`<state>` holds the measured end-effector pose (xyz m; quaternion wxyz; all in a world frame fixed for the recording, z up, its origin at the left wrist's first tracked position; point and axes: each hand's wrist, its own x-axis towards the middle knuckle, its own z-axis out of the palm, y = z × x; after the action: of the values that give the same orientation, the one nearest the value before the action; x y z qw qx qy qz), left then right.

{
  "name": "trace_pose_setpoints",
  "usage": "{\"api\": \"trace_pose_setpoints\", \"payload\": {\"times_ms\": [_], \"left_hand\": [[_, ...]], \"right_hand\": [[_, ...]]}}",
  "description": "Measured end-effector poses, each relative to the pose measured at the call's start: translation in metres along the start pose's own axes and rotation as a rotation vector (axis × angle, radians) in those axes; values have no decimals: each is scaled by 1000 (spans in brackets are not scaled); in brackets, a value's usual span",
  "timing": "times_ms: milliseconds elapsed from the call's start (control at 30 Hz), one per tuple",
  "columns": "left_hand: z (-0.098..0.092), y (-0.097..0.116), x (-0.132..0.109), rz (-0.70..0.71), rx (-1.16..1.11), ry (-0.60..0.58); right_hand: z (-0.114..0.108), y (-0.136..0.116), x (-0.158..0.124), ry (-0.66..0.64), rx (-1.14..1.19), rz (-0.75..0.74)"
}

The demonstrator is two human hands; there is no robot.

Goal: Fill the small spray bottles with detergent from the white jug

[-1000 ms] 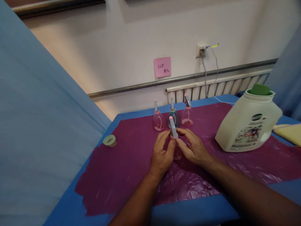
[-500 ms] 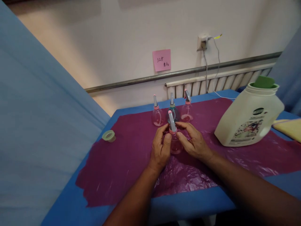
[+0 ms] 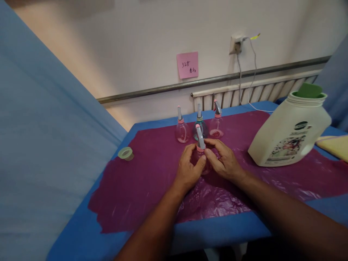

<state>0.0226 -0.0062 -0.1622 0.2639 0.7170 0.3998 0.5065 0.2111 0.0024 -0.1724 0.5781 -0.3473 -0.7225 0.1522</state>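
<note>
Left thumb (image 3: pixel 201 164) moved inward, hands (image 3: pixel 188 168) (image 3: pixel 225 162) clasping upright spray bottle (image 3: pixel 201 148), pink tip (image 3: pixel 197 125) facing away

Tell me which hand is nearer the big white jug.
Right. The right hand is left of the jug, at the front spray bottle; the left hand is farther left, across that bottle.

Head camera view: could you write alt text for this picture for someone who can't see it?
A person's left hand and right hand hold a spray bottle on a purple sheet over a blue table. Behind it stand three more bottles; a pale jug is to the right, a small cup to the left.
</note>
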Motion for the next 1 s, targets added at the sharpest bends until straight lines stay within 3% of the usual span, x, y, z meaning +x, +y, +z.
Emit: {"api": "trace_pose_setpoints", "payload": {"times_ms": [600, 1000], "left_hand": [[2, -7, 2, 75, -16, 25], [-1, -5, 2, 11, 12, -15]], "right_hand": [[-1, 0, 1, 0, -6, 1], [-1, 2, 1, 3, 1, 16]]}}
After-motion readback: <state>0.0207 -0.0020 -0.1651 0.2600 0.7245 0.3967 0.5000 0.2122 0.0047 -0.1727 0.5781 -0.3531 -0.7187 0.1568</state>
